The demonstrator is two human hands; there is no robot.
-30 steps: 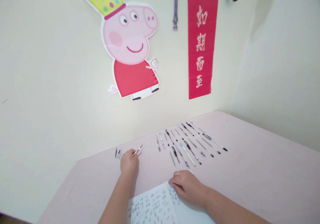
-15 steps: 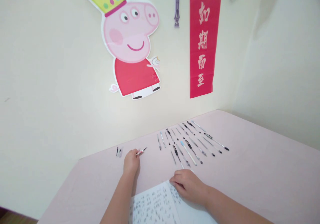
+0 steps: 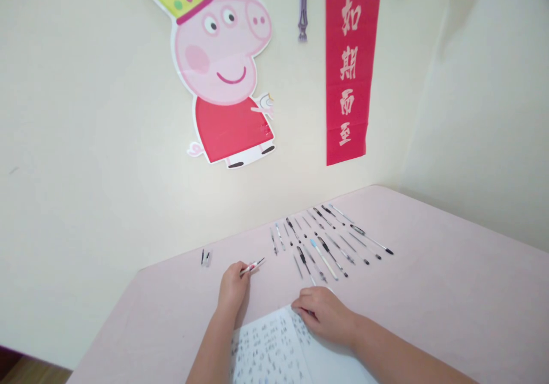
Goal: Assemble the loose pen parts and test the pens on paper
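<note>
My left hand (image 3: 234,286) is closed round a slim pen (image 3: 253,266) with a white and red patterned barrel, its dark tip pointing up and right. The pen is held just above or on the table, left of the laid-out pens. My right hand (image 3: 323,314) rests on the top edge of a notebook (image 3: 268,350) covered in handwriting. Its fingers are curled together, and what they hold, if anything, is hidden. Just beyond this hand lie several pens and refills (image 3: 325,258) in slanting rows, some with black grips or caps, one with a light blue end.
Small dark-and-clear pieces (image 3: 206,258) lie at the table's left rear. The pink table (image 3: 450,292) meets the wall behind. On the wall hang a pink pig cutout (image 3: 231,115), a red banner (image 3: 347,87) and a purple strap (image 3: 303,12).
My left hand has moved a little to the right with the pen, towards the rows of pens. My right hand stays at the notebook's top edge. The view has shifted slightly.
</note>
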